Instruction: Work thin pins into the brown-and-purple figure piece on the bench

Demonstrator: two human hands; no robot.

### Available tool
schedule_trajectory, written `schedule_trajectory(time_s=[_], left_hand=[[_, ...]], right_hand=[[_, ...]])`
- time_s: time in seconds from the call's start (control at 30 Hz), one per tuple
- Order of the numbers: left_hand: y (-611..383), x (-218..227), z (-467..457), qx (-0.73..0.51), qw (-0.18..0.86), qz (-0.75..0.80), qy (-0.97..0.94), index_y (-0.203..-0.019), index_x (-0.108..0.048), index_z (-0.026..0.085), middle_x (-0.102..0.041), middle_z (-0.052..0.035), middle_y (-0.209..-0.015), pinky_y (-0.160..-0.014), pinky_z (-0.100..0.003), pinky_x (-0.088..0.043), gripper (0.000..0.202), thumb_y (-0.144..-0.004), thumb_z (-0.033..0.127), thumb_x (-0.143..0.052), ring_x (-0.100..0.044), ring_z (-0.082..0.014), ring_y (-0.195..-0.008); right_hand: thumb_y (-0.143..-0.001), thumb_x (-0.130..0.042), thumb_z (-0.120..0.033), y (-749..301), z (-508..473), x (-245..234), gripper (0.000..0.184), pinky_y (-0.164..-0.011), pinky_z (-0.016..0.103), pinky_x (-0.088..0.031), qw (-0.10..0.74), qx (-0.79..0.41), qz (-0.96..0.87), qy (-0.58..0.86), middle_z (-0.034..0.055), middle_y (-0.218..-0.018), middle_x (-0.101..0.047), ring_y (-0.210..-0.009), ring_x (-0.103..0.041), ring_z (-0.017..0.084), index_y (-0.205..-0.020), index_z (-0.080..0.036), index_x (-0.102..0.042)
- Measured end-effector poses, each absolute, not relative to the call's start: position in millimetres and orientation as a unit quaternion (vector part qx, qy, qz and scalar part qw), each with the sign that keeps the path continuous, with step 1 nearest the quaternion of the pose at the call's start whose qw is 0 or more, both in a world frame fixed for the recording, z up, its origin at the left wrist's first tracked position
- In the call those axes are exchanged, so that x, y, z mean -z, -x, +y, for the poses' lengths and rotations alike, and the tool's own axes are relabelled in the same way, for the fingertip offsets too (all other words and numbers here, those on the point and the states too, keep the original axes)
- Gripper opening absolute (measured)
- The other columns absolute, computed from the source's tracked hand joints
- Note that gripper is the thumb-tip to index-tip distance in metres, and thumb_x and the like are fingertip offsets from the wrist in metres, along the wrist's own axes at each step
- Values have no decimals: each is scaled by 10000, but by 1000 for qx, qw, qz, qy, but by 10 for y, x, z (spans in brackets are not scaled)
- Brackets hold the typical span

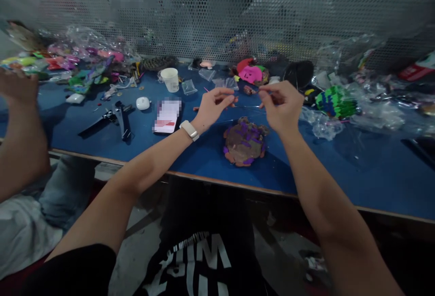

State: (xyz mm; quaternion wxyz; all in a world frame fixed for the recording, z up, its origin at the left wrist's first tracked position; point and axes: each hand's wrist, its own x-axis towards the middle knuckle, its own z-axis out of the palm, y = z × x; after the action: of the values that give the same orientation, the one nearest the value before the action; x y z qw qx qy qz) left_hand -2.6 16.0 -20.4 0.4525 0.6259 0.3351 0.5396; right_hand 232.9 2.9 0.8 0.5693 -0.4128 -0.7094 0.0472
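Note:
My left hand (215, 105), with a light band on the wrist, pinches one end of a thin, shiny strand (247, 106). The other end sits between the fingertips of my right hand (283, 105). Stretched nearly straight across the gap, the strand looks like thread or fine wire; I cannot tell which. Just below, nearer the table edge, a round brown clay piece (243, 144) with purple and orange bits lies on the blue table (204, 155), touched by neither hand. A small reddish-brown lump (249, 89) rests beyond the strand.
Left of my hands are a phone (167, 117), a white earbud case (143, 103), a paper cup (170, 80) and a black folding stand (120, 120). Clay pieces and plastic bags (326, 121) line the perforated metal panel (204, 15). Another person's arm (23, 119) is at far left.

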Motion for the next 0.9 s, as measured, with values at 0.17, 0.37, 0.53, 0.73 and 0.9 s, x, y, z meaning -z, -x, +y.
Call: schedule_trajectory(time_s=[0.17, 0.37, 0.53, 0.73, 0.9], left_hand=[[-57, 273, 48, -525, 525, 306, -596, -1218, -740, 164, -848, -114, -1094, -923, -356, -658, 325, -1071, 450, -783, -832, -208, -997], [-70, 233, -8, -542, 534, 286, -582, -1205, -695, 168, -817, -85, -1085, -810, -309, -653, 352, -1115, 508, -684, -825, -167, -859], [-38, 151, -43, -515, 519, 329, -597, -1035, -703, 177, -774, -22, -852, -709, -275, -602, 430, -1004, 590, -819, -754, -130, -683], [-64, 88, -161, -480, 531, 353, -602, -877, -656, 194, -693, 14, -683, -582, -259, -513, 568, -912, 721, -863, -685, -130, -565], [-41, 30, -263, -450, 427, 386, -683, -823, -654, 205, -651, 11, -694, -621, -270, -453, 568, -1008, 735, -742, -588, -130, -639]], right_hand=[[-1118, -693, -503, -2062, -119, -32, 292, -763, 417, -664, 478, -49, -791, 378, 90, -1070, -833, -926, -793, 270, -1131, -278, -879], [-1195, -523, -345, -1989, -197, -40, 340, -800, 391, -661, 457, -25, -792, 404, 113, -1161, -816, -1010, -808, 266, -1349, -270, -816], [-1169, -634, -396, -2187, -42, 42, 257, -732, 359, -621, 468, -4, -795, 385, 84, -1031, -837, -823, -809, 228, -1189, -251, -846], [-1108, -735, -498, -2428, 98, 85, 320, -618, 348, -535, 466, 52, -774, 426, 40, -775, -813, -643, -743, 209, -934, -252, -841], [-1106, -736, -420, -2473, 144, 71, 210, -684, 361, -575, 426, 53, -802, 415, 76, -954, -832, -769, -744, 220, -1096, -282, -894]])
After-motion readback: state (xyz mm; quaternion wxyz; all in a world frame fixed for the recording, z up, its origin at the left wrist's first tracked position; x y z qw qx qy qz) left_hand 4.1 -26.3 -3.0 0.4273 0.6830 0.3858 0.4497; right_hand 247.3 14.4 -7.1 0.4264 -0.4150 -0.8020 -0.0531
